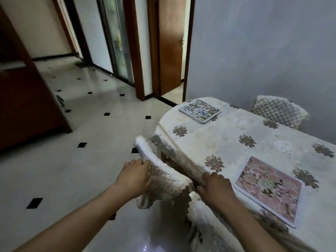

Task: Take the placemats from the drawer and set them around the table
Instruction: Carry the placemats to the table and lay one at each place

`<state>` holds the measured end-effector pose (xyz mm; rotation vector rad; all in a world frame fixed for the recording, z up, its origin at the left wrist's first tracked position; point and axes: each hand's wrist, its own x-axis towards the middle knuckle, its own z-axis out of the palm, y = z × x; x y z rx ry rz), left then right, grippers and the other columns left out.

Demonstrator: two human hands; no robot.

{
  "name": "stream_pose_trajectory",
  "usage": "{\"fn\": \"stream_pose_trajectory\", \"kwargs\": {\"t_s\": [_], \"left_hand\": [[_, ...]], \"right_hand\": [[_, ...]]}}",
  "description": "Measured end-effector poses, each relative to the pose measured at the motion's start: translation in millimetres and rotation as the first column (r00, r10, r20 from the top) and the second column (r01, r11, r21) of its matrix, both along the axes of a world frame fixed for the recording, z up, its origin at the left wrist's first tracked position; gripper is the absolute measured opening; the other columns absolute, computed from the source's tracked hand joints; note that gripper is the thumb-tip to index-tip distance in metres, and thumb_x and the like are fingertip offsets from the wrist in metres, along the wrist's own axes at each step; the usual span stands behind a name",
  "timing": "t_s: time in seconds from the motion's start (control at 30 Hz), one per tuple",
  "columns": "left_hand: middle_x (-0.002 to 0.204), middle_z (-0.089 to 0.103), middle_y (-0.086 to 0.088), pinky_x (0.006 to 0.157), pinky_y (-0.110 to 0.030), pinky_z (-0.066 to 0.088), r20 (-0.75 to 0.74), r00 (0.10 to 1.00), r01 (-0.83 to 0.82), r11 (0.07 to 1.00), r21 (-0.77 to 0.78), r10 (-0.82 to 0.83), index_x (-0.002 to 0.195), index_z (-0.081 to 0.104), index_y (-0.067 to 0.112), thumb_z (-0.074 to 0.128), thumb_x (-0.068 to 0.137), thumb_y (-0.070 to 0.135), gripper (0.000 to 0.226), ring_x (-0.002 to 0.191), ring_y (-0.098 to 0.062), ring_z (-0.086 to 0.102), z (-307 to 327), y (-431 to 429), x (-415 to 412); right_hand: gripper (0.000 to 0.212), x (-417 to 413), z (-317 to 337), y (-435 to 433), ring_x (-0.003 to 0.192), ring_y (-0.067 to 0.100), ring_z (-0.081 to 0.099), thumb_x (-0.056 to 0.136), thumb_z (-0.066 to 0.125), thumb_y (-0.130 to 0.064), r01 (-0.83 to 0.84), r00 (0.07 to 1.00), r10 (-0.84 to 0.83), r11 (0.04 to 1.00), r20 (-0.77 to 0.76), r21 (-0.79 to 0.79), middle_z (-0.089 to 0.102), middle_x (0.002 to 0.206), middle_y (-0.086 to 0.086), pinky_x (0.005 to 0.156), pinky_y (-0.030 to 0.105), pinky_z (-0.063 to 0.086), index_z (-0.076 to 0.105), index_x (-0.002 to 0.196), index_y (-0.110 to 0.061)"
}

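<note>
On the tablecloth (236, 128) lies a pink floral placemat (269, 188), apparently white-edged.

Pink floral placemat (269, 188), blue-green botanical placemat (200, 110), cream tablecloth (209, 140) with brown flowers, white black-diamond floor (81, 142)

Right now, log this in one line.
left hand grips white quilted chair back; right hand at table edge; pink floral placemat near; blue floral placemat far
</note>
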<state>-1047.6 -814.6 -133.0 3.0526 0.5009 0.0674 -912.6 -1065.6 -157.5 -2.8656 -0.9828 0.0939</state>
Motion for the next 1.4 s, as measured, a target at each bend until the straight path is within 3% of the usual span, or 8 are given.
{"fn": "stream_pose_trajectory", "kwargs": {"t_s": [0.2, 0.4, 0.63, 0.9, 1.13, 1.4], "left_hand": [[0.113, 0.059, -0.005, 0.090, -0.040, 0.041, 0.017, 0.987, -0.158, 0.987, 0.030, 0.158, 0.119, 0.047, 0.022, 0.045, 0.091, 0.052, 0.042, 0.105, -0.027, 0.054, 6.4, 105.4, -84.3], [0.115, 0.058, -0.004, 0.090, -0.039, 0.042, 0.005, 0.966, -0.260, 0.966, -0.016, 0.260, 0.121, 0.048, 0.020, 0.045, 0.092, 0.051, 0.043, 0.106, -0.025, 0.053, 3.0, 233.4, -164.2], [0.114, 0.060, -0.004, 0.089, -0.039, 0.042, -0.014, 0.950, -0.313, 0.949, -0.013, 0.313, 0.123, 0.049, 0.020, 0.045, 0.091, 0.054, 0.046, 0.104, -0.025, 0.054, 1.7, 342.3, -202.0], [0.116, 0.060, -0.003, 0.090, -0.038, 0.043, -0.025, 0.951, -0.311, 0.947, -0.076, 0.310, 0.125, 0.048, 0.020, 0.044, 0.092, 0.054, 0.048, 0.104, -0.023, 0.054, -16.3, 426.6, -154.2], [0.120, 0.060, -0.003, 0.092, -0.038, 0.042, -0.064, 0.920, -0.389, 0.920, -0.044, 0.386, 0.130, 0.046, 0.022, 0.046, 0.092, 0.054, 0.050, 0.108, -0.023, 0.053, -9.3, 522.8, -78.7], [0.120, 0.061, -0.002, 0.092, -0.037, 0.042, -0.081, 0.898, -0.437, 0.898, -0.049, 0.432, 0.130, 0.048, 0.023, 0.046, 0.091, 0.056, 0.051, 0.107, -0.023, 0.054, -6.0, 618.3, 25.4]], "right_hand": [[0.052, -46.0, 12.5, 129.4, 0.106, 0.031, 0.057, 0.086, 0.045, -0.049, -0.129, 0.990, 0.130, 0.991, -0.047, 0.036, 0.061, 0.117, 0.009, 0.086, 0.040, 0.046, 0.043, 0.134, -0.030], [0.038, -102.3, 15.0, 283.6, 0.106, 0.030, 0.056, 0.085, 0.048, -0.048, -0.169, 0.984, 0.170, 0.985, -0.050, 0.038, 0.061, 0.114, 0.009, 0.087, 0.038, 0.045, 0.051, 0.115, -0.024], [0.045, -136.3, 13.1, 390.3, 0.109, 0.030, 0.055, 0.089, 0.048, -0.050, -0.212, 0.974, 0.214, 0.977, -0.079, 0.030, 0.060, 0.117, 0.009, 0.089, 0.039, 0.047, 0.048, 0.123, -0.020], [0.045, -86.6, -3.3, 480.7, 0.108, 0.027, 0.054, 0.089, 0.049, -0.049, -0.198, 0.972, 0.201, 0.979, -0.124, 0.037, 0.059, 0.117, 0.007, 0.088, 0.037, 0.047, 0.048, 0.123, -0.021], [0.048, -3.5, -25.0, 611.7, 0.110, 0.026, 0.055, 0.088, 0.048, -0.054, -0.266, 0.951, 0.276, 0.960, -0.139, 0.083, 0.060, 0.117, 0.003, 0.087, 0.037, 0.039, 0.049, 0.126, -0.025], [0.039, 98.7, -15.1, 713.2, 0.104, 0.027, 0.055, 0.088, 0.047, -0.052, -0.331, 0.934, 0.340, 0.940, -0.114, 0.086, 0.062, 0.110, 0.003, 0.085, 0.039, 0.040, 0.050, 0.113, -0.022]]}}
